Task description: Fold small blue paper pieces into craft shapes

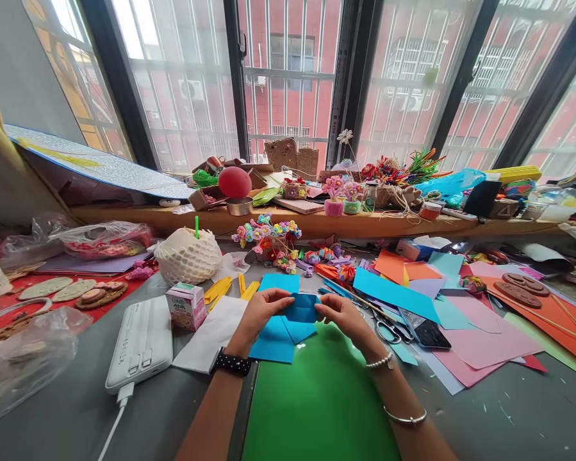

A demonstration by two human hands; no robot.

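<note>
Between my two hands is a small folded piece of blue paper [303, 310], with crease lines across it. My left hand [268, 310] pinches its left edge between thumb and fingers. The right edge is pinched by my right hand [343, 315]. Just beneath and behind the folded piece lie more blue paper sheets [271, 342], partly hidden by my left hand. A glossy green board [316, 403] lies under my hands and reaches toward me.
Left of my hands are a white power bank [141, 336] with a cable, a small drink carton [186, 306] and a netted coconut [188, 256]. Scissors [388, 328], a phone [427, 330] and coloured paper [489, 330] lie to the right. Crafts crowd the windowsill [393, 224].
</note>
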